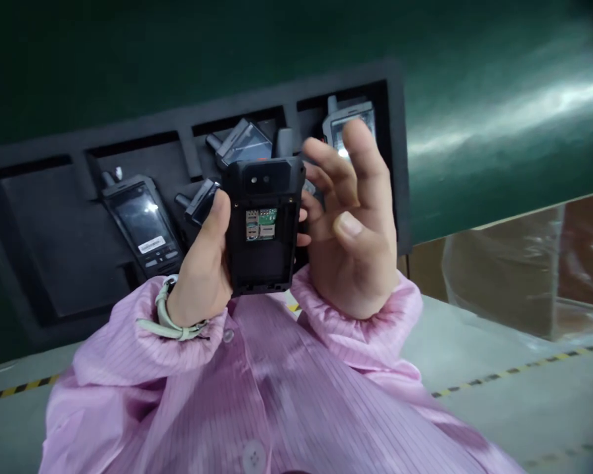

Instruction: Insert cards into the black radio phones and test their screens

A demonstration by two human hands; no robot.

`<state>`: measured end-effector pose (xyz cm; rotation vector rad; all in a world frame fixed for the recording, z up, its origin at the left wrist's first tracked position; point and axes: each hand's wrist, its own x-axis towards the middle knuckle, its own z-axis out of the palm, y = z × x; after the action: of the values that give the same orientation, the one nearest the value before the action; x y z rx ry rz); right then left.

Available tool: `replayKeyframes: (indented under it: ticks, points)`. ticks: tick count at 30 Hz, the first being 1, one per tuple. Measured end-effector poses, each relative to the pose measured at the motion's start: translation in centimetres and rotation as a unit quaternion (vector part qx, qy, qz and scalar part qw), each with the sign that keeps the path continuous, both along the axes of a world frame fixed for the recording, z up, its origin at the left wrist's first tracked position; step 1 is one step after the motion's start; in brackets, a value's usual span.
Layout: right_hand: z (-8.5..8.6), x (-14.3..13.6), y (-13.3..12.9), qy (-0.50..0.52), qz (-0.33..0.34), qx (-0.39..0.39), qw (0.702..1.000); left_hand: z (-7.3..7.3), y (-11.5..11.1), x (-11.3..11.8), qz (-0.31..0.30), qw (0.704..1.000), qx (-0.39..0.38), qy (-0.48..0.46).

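Gripping from the handset's nine o'clock, our left hand has its thumb on one long edge and fingertips wrapped round to the other, keeping the handset before the dark tray. We judge the shell stiff, fairly light and perhaps slick, best held by those long edges; its bare card slots look fragile. At three o'clock, our right hand is just beside it, fingers loosely bent, grasping nothing visible.
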<state>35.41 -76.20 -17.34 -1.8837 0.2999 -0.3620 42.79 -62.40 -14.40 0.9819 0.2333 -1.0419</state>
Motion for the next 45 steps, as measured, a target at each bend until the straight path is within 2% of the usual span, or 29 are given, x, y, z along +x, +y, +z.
replayKeyframes:
  ticks: [3, 6, 8, 11, 13, 15, 17, 19, 22, 26, 28, 30, 33, 35, 37, 39, 41, 45]
  points:
    - [-0.6, -0.5, 0.7, -0.063, -0.055, 0.045, 0.995, 1.4, 2.4, -0.1, 0.016, 0.999, -0.014, -0.025]
    - [-0.7, -1.0, 1.4, -0.065, -0.089, 0.037, 0.993, 2.6, 6.0, -0.2, 0.094, 0.992, 0.000, -0.084]
    - [-0.3, -1.2, 1.8, -0.058, -0.092, 0.033, 0.993, 2.8, 8.7, -0.2, 0.151, 0.982, 0.038, -0.109]
    - [1.2, -1.0, 2.3, -0.020, -0.045, 0.000, 0.999, 2.2, 12.4, 0.3, 0.215, 0.962, 0.125, -0.111]
    - [2.6, -0.5, 2.6, 0.000, 0.023, -0.065, 0.998, 1.7, 14.2, 0.6, 0.237, 0.951, 0.167, -0.106]
    - [4.0, 0.4, 3.2, -0.002, 0.101, -0.158, 0.982, 1.2, 15.3, 0.9, 0.240, 0.948, 0.180, -0.101]
    - [5.2, 1.5, 4.0, -0.011, 0.182, -0.258, 0.949, 0.8, 15.7, 1.0, 0.236, 0.951, 0.174, -0.095]
    - [6.3, 2.5, 4.9, -0.019, 0.254, -0.349, 0.902, 0.2, 15.9, 1.0, 0.236, 0.953, 0.166, -0.098]
    - [7.9, 3.8, 6.6, -0.044, 0.325, -0.454, 0.829, -1.3, 16.2, 1.0, 0.259, 0.939, 0.177, -0.144]
    - [11.0, 6.1, 10.0, -0.078, 0.375, -0.537, 0.752, -3.4, 16.5, 0.8, 0.246, 0.924, 0.196, -0.216]
    - [12.5, 8.4, 12.8, -0.090, 0.393, -0.571, 0.716, -4.0, 16.5, 0.8, 0.230, 0.919, 0.193, -0.254]
    - [13.4, 11.9, 16.7, -0.106, 0.427, -0.576, 0.689, -4.1, 16.4, 0.7, 0.224, 0.912, 0.194, -0.282]
    - [12.5, 18.4, 23.7, -0.137, 0.465, -0.545, 0.685, -3.8, 16.4, 0.6, 0.210, 0.917, 0.201, -0.273]
    - [10.8, 22.6, 28.2, -0.147, 0.499, -0.518, 0.679, -3.6, 16.4, 0.5, 0.204, 0.920, 0.208, -0.262]
    - [8.7, 25.9, 31.7, -0.121, 0.531, -0.520, 0.658, -3.4, 16.3, 0.5, 0.212, 0.916, 0.211, -0.266]
    - [6.8, 27.9, 33.8, -0.093, 0.551, -0.530, 0.638, -3.4, 16.3, 0.6, 0.220, 0.912, 0.206, -0.278]
    - [5.1, 28.8, 34.9, -0.077, 0.563, -0.540, 0.620, -3.5, 16.3, 0.7, 0.217, 0.910, 0.197, -0.291]
    - [2.8, 29.2, 35.5, -0.109, 0.565, -0.539, 0.616, -3.6, 16.3, 0.7, 0.197, 0.911, 0.199, -0.303]
